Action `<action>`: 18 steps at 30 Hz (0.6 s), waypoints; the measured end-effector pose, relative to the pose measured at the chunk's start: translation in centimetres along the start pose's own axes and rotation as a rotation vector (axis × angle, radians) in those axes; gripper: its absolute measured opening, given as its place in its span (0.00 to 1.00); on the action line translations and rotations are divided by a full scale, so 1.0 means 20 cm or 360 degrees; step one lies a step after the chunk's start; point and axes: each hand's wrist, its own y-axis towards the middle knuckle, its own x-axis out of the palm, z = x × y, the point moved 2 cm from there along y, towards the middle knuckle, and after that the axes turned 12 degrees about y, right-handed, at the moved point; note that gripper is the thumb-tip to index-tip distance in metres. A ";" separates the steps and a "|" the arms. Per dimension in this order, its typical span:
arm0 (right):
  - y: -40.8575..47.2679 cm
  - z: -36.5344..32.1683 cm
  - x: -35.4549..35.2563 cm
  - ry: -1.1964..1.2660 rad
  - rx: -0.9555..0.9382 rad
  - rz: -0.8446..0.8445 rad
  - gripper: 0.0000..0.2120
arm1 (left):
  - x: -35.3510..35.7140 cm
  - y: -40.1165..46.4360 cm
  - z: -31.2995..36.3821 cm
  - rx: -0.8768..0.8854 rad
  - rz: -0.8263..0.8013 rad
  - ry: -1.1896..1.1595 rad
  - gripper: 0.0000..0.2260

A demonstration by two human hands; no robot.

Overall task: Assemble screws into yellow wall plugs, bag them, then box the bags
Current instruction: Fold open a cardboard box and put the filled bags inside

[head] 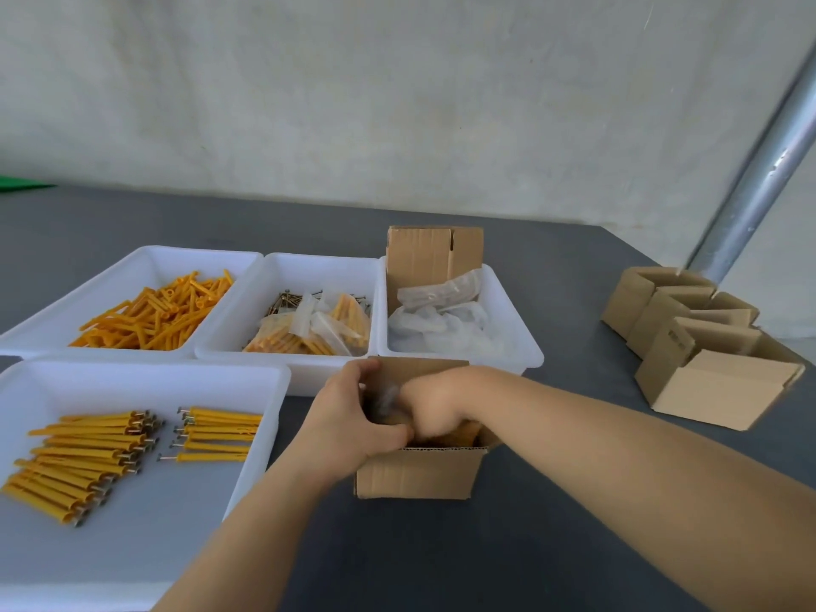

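Observation:
A small open cardboard box (pixel 419 472) stands on the grey table in front of me. My left hand (pixel 349 417) grips its left wall, with the thumb lying along the near rim. My right hand (pixel 435 404) reaches down into the box with curled fingers on a clear bag (pixel 389 397) of yellow plugs; its fingertips are hidden. Assembled plugs with screws (pixel 110 452) lie in the near left white tray (pixel 145 368). Filled bags (pixel 309 329) and loose screws (pixel 285 300) sit in the middle tray.
Loose yellow plugs (pixel 154 311) fill the far left tray. The right tray (pixel 525 346) holds empty clear bags (pixel 441 320) and a folded carton (pixel 435 254). Several cardboard boxes (pixel 706 346) stand at the right, below a slanted metal pole (pixel 759 183).

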 end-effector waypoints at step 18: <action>0.40 -0.09 -0.55 0.0525 0.0075 0.0868 0.29 | 0.01 -0.01 0.01 0.0065 0.0053 0.0053 0.43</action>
